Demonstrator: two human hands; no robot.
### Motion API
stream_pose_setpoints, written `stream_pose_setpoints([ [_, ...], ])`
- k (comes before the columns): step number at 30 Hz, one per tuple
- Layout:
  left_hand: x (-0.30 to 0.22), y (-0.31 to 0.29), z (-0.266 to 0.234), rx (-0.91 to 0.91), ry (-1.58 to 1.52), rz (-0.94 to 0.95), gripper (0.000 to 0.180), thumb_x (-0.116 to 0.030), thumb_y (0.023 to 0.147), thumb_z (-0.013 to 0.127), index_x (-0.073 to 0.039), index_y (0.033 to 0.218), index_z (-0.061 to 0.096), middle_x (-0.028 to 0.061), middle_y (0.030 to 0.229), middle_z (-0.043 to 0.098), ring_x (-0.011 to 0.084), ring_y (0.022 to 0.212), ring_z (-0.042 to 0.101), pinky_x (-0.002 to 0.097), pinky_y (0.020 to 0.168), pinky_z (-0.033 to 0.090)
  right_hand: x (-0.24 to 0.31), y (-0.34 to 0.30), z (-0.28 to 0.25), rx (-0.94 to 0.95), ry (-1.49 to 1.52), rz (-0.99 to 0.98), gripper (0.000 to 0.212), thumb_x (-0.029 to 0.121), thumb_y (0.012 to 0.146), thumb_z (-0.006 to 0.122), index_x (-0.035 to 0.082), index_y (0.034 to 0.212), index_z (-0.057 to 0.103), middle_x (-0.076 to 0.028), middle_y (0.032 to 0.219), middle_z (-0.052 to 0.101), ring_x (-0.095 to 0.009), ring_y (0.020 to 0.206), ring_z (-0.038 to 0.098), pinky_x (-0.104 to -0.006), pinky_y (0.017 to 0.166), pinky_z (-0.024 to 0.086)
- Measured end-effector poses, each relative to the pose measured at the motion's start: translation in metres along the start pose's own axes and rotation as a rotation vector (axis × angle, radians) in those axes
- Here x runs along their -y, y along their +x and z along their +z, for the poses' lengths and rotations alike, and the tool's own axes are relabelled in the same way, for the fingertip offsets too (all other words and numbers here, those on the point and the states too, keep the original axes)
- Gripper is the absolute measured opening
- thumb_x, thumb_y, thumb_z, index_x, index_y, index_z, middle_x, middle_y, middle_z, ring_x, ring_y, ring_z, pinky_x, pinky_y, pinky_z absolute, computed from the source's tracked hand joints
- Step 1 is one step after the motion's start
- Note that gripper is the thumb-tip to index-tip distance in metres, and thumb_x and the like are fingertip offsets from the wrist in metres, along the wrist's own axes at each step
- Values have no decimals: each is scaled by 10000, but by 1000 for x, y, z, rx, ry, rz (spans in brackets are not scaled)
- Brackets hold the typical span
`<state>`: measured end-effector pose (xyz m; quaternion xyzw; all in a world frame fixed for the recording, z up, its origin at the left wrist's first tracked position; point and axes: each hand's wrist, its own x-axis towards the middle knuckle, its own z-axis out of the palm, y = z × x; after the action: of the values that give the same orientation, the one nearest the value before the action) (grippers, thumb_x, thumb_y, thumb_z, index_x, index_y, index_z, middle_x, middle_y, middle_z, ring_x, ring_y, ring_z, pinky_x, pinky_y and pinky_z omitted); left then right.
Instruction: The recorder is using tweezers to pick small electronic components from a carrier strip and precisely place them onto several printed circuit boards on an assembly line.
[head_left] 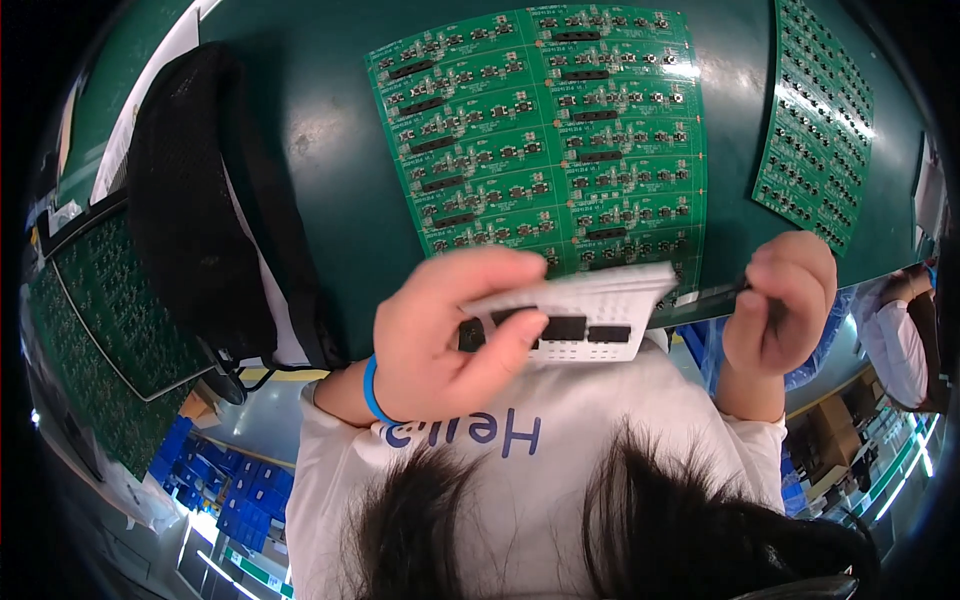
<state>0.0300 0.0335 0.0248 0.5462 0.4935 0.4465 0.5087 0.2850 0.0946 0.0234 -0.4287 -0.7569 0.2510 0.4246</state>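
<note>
My left hand point(450, 335), with a blue band at its wrist, grips a white slab point(606, 350) in front of my shirt. Black rectangular parts point(609, 334) and rows of small marks or holes show on its face. My right hand point(780, 305) is pinched closed to the right of the slab. A small dark bit shows at its fingertips, too small to name. Beyond both hands lies a large green circuit board panel point(555, 150), its lower edge partly hidden by the left hand and slab. Long black connectors point(597, 116) sit in two columns on it.
A second green circuit board panel point(815, 130) lies at the right of the dark green table point(330, 110). On the left are a black mesh-like item with a strap point(190, 200) and more green boards point(95, 300). Blue boxes point(245, 500) stand below; another person's arm point(905, 290) shows far right.
</note>
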Motion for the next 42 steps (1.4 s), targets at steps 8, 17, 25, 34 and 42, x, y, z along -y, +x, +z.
stream_pose_setpoints([
  [8,3,6,1,-26,-430,8,407,112,851,519,54,1218,352,179,1123,537,191,1028,575,283,859,480,-3,9,2,164,-201,-244,272,93,597,725,123,858,655,-15,821,588,-180,696,532,-301,646,349],
  [17,4,4,3,-31,-421,19,407,109,862,518,47,1224,341,174,1121,538,191,1017,581,278,851,483,-8,10,1,226,-289,-317,227,104,628,703,119,849,650,-9,827,592,-186,709,547,-309,657,360],
  [25,9,2,5,-20,9,109,260,41,763,649,13,1017,599,126,923,664,195,711,656,269,600,511,-1,23,-9,533,5,110,140,67,689,661,84,815,604,-32,789,587,-213,737,544,-310,675,371],
  [34,4,16,-5,310,200,313,410,-3,763,615,-42,1154,500,113,906,695,321,995,626,428,838,473,-14,25,-4,252,83,188,134,1,736,626,15,864,589,-77,830,592,-230,783,546,-303,743,405],
  [42,-2,15,-6,342,344,254,336,-15,756,613,-36,1080,527,70,902,704,310,1104,584,452,1000,364,-19,27,8,287,-348,-79,173,65,715,670,103,875,619,-24,848,605,-197,772,560,-307,730,356],
])
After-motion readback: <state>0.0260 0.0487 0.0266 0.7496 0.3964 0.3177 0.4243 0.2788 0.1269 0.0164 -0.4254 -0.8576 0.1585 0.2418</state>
